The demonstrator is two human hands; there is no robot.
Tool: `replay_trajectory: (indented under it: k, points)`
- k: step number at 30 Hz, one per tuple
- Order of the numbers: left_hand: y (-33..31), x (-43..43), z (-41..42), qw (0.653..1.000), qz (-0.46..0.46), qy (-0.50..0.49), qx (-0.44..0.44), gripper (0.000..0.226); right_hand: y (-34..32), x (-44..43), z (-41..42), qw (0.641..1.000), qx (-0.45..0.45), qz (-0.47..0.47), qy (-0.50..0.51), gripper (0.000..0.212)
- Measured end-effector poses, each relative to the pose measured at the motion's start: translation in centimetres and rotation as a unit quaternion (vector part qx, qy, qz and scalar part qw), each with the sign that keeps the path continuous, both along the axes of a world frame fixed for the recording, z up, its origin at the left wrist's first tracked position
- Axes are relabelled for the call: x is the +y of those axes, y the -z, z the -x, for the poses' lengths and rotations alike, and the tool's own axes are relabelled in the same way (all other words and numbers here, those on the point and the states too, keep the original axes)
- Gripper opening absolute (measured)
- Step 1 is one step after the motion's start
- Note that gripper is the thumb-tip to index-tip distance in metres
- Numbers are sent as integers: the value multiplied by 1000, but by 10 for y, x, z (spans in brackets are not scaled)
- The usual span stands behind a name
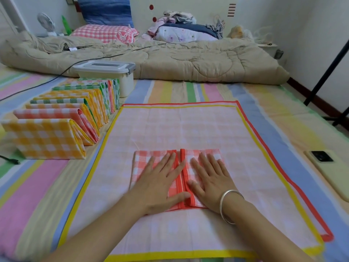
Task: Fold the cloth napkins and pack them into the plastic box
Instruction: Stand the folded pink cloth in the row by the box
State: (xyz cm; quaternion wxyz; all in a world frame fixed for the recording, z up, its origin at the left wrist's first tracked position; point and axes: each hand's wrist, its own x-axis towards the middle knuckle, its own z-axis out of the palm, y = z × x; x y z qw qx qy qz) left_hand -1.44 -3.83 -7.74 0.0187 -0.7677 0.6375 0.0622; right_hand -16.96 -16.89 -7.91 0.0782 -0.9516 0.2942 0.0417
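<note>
The red-checked napkin (143, 161) lies in the lower middle of the frame. Its two side flaps are folded inward so that their red borders meet down the centre. The left hand (160, 180) presses flat on the left flap and the right hand (209, 178) on the right flap. All the fingers are straight and spread, so neither hand has a grip on anything; they only hold the cloth down.

The napkin looks thin, soft and light. It will probably spring open at the creases once released, and it would sag if lifted by one corner. A good hold would be a pinch at both ends of a folded edge, or a flat hand slid underneath.

It rests on larger spread napkins (188, 125), pale side up, whose yellow and red borders show. These may slide or bunch if dragged.

At the left of the frame a row of folded napkins (51, 137) stands on edge and looks easy to topple. It runs back toward the plastic box (124, 82) at upper left, which has its lid on.

The striped bed sheet (170, 89) leaves open room beyond the spread napkins and toward the right. There a phone (328, 167) lies near the frame's edge, and a quilt (170, 57) runs across the back.
</note>
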Motion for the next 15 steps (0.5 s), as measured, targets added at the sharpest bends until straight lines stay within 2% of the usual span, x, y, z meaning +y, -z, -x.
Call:
replay_trajectory:
  k: [2, 5, 10, 12, 14, 15]
  points:
    - [1, -1, 0, 1000, 7, 11, -3, 89, -1, 0, 0, 1000, -10, -2, 3, 111]
    - [5, -1, -2, 1000, 9, 18, 15, 87, -1, -2, 0, 1000, -19, 4, 4, 97]
    - [7, -4, -3, 1000, 6, 6, 30, 91, -9, 1, 3, 998, -65, 4, 23, 95]
    - [7, -4, -2, 1000, 3, 2, 25, 95, -11, 1, 7, 989, -126, 36, 67, 82]
    - [8, -4, -3, 1000, 1, -1, 18, 98, -17, 3, 17, 960, -211, 94, 158, 63]
    - [9, -4, -3, 1000, 2, -2, 16, 98, -22, 5, 25, 946, -224, 112, 207, 54]
